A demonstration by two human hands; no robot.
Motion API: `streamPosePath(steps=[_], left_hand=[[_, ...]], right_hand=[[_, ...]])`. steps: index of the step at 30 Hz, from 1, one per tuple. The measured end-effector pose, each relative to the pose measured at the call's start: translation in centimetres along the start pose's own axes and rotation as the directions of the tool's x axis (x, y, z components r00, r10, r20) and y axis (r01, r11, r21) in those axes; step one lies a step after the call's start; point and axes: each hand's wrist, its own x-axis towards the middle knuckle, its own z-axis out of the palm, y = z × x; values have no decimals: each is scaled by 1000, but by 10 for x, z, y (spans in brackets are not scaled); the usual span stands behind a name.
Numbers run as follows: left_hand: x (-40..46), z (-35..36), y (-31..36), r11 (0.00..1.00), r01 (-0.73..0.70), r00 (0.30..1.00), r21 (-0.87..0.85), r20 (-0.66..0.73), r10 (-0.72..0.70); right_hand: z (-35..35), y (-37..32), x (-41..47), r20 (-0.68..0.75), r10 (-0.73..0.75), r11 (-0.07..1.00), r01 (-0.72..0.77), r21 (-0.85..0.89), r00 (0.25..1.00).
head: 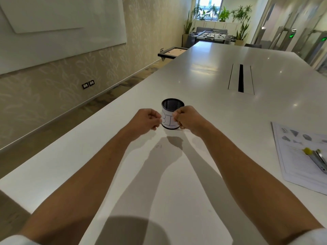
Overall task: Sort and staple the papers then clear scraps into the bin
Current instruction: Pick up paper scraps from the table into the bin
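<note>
Black mesh bin (172, 113) upright, mouth up, white paper label; left hand (145, 121), right hand (188, 119) curled, pinching its sides.

Glossy table (203, 76), black mesh bin (172, 104)

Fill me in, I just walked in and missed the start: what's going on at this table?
A person has both hands at a small black mesh bin with a paper label, standing on the white table. The left hand and right hand are curled at its two sides, fingers at the label. Whether either grip holds a scrap cannot be seen. Off to the right lie the papers, with a stapler resting on top.
</note>
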Motion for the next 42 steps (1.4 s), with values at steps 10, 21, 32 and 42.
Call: streamPosePath(steps=[10,21,32,42], left_hand=[[62,15,45,965,-153,966,211,-175,191],[59,13,36,902,-243,917,357,-220,334],[-6,-3,-32,801,-133,989,583,26,146],[-36,-1,-66,740,-198,979,643,174,110]], right_hand=[[-17,-21,44,-251,-116,974,61,-217,961],[-17,-11,40,-309,-284,924,173,-339,908],[22,35,-11,118,-294,773,308,-554,948],[46,54,-29,246,-244,764,342,-548,938]])
